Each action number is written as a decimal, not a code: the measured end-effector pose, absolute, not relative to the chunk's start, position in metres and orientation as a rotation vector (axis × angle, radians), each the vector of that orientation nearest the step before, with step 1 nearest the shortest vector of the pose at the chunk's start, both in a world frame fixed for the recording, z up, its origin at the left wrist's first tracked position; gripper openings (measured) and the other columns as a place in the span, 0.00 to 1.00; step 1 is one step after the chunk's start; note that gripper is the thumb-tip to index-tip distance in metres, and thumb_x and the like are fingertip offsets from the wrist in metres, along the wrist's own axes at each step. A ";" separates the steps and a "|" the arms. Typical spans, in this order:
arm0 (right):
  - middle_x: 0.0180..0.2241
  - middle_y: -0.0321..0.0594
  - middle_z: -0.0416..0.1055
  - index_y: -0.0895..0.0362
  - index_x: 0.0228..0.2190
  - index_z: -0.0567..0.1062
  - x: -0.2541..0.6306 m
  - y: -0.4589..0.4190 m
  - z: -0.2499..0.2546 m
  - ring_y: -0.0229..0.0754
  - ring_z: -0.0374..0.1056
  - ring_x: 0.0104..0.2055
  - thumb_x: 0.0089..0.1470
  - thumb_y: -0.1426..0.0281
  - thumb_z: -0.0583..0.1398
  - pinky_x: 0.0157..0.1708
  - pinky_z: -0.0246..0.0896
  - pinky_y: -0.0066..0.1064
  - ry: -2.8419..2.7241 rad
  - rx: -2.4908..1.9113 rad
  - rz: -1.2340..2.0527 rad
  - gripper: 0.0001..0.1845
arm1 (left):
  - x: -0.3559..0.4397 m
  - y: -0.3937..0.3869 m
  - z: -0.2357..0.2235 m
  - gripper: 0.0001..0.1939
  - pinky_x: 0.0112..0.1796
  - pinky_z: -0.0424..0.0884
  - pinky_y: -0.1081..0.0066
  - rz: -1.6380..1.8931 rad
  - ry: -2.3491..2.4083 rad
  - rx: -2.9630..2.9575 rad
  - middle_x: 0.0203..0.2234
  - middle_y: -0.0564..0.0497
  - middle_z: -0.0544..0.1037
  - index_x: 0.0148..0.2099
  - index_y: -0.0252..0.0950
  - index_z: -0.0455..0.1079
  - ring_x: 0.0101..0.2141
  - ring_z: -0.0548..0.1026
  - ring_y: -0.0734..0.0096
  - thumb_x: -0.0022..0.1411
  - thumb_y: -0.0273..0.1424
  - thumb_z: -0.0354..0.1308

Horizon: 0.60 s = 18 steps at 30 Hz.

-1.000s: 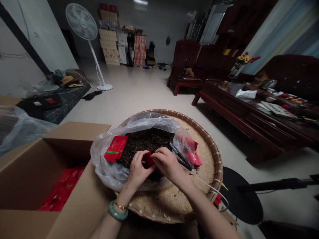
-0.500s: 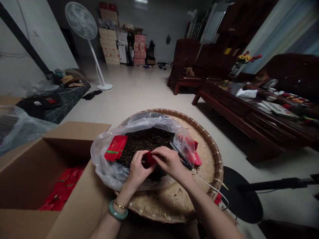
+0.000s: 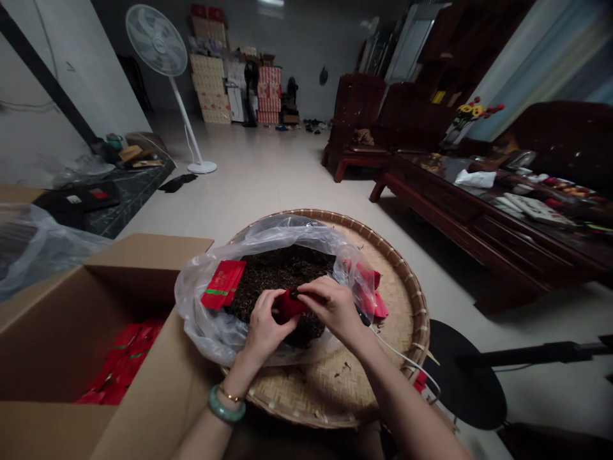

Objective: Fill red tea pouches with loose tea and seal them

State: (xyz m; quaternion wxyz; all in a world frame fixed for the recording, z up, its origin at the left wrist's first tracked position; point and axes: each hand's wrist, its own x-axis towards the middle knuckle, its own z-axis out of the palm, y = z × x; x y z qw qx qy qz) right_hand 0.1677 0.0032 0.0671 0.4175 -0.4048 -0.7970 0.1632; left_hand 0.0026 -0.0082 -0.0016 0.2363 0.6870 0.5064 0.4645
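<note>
My left hand (image 3: 265, 319) is curled around a small red packet (image 3: 291, 308), thumb on the near side. The packet is upright, with a dark spot at its mouth. My right hand (image 3: 330, 306) pinches at the packet's top edge; its fingertips partly cover the mouth. Both hands are over a clear plastic bag (image 3: 201, 338) full of dark loose tea leaves (image 3: 282, 268). A stack of flat red packets (image 3: 224, 284) lies on the left side of the tea. Mostly hidden behind my right hand is a black corded tool (image 3: 364, 316).
The bag sits on a round woven bamboo tray (image 3: 330, 399). More red packets (image 3: 378, 303) lie at its right. An open cardboard box (image 3: 148, 377) at my left contains several red packets (image 3: 127, 354). A white cord (image 3: 402, 358) crosses the tray rim near a black round base (image 3: 464, 377).
My right hand has shifted slightly up over the packet, now covering most of the black tool. The packet's mouth shows wider and darker. My left hand has stayed in place.
</note>
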 end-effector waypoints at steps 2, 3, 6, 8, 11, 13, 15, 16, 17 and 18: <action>0.31 0.41 0.75 0.55 0.35 0.77 0.166 0.002 0.071 0.42 0.68 0.34 0.55 0.72 0.59 0.35 0.65 0.34 -2.054 -1.055 0.419 0.06 | 0.002 -0.008 -0.002 0.20 0.32 0.75 0.69 1.275 1.390 1.881 0.39 0.48 0.69 0.45 0.38 0.64 0.38 0.72 0.65 0.49 0.29 0.62; 0.32 0.41 0.75 0.55 0.36 0.76 0.165 0.001 0.073 0.42 0.68 0.35 0.55 0.72 0.59 0.35 0.65 0.34 -2.080 -1.069 0.431 0.06 | 0.002 -0.008 -0.002 0.20 0.32 0.75 0.69 1.274 1.391 1.881 0.38 0.48 0.69 0.45 0.38 0.64 0.38 0.72 0.65 0.49 0.29 0.62; 0.35 0.42 0.74 0.55 0.38 0.75 0.164 -0.004 0.075 0.44 0.67 0.39 0.54 0.71 0.60 0.39 0.65 0.36 -2.070 -1.092 0.420 0.08 | 0.001 -0.008 -0.003 0.20 0.32 0.75 0.70 1.285 1.400 1.881 0.38 0.48 0.69 0.46 0.37 0.64 0.38 0.72 0.65 0.50 0.31 0.62; 0.38 0.45 0.72 0.56 0.40 0.75 0.163 -0.008 0.073 0.46 0.65 0.42 0.52 0.69 0.62 0.42 0.65 0.39 -2.048 -1.096 0.356 0.11 | 0.001 -0.010 -0.005 0.21 0.33 0.75 0.70 1.329 1.417 1.883 0.38 0.47 0.69 0.46 0.37 0.63 0.38 0.72 0.65 0.50 0.32 0.62; 0.40 0.48 0.70 0.57 0.39 0.75 0.161 -0.014 0.062 0.47 0.65 0.43 0.52 0.69 0.62 0.41 0.66 0.39 -2.111 -1.087 0.311 0.11 | 0.004 -0.014 -0.007 0.22 0.35 0.74 0.68 1.412 1.462 1.854 0.38 0.48 0.69 0.47 0.36 0.63 0.38 0.71 0.65 0.49 0.31 0.63; 0.39 0.47 0.71 0.58 0.37 0.75 0.160 -0.017 0.055 0.44 0.67 0.40 0.55 0.72 0.59 0.38 0.67 0.35 -2.150 -1.077 0.321 0.07 | 0.005 -0.016 -0.006 0.24 0.35 0.74 0.68 1.417 1.483 1.833 0.39 0.47 0.68 0.49 0.37 0.62 0.38 0.71 0.65 0.49 0.29 0.62; 0.36 0.45 0.72 0.57 0.35 0.75 0.160 -0.018 0.051 0.42 0.67 0.37 0.57 0.75 0.55 0.36 0.67 0.33 -2.169 -1.064 0.329 0.08 | 0.002 -0.016 -0.001 0.30 0.36 0.73 0.66 1.371 1.474 1.863 0.42 0.45 0.67 0.53 0.38 0.62 0.41 0.71 0.62 0.47 0.30 0.64; 0.35 0.45 0.72 0.57 0.35 0.75 0.160 -0.018 0.051 0.42 0.68 0.36 0.58 0.75 0.55 0.35 0.67 0.33 -2.185 -1.048 0.335 0.09 | -0.001 -0.015 0.002 0.32 0.38 0.73 0.63 1.336 1.446 1.895 0.45 0.44 0.67 0.54 0.38 0.62 0.44 0.70 0.60 0.46 0.31 0.65; 0.35 0.44 0.72 0.57 0.35 0.75 0.160 -0.018 0.052 0.42 0.68 0.36 0.58 0.75 0.54 0.35 0.67 0.33 -2.200 -1.025 0.345 0.09 | -0.005 -0.014 0.006 0.32 0.41 0.72 0.61 1.297 1.397 1.926 0.47 0.43 0.68 0.54 0.39 0.63 0.46 0.69 0.57 0.45 0.32 0.66; 0.35 0.44 0.73 0.56 0.35 0.75 0.161 -0.018 0.054 0.41 0.68 0.36 0.58 0.76 0.54 0.35 0.67 0.33 -2.207 -1.000 0.362 0.10 | -0.009 -0.012 0.010 0.30 0.44 0.71 0.59 1.263 1.326 1.935 0.48 0.42 0.68 0.53 0.39 0.66 0.48 0.68 0.55 0.46 0.33 0.66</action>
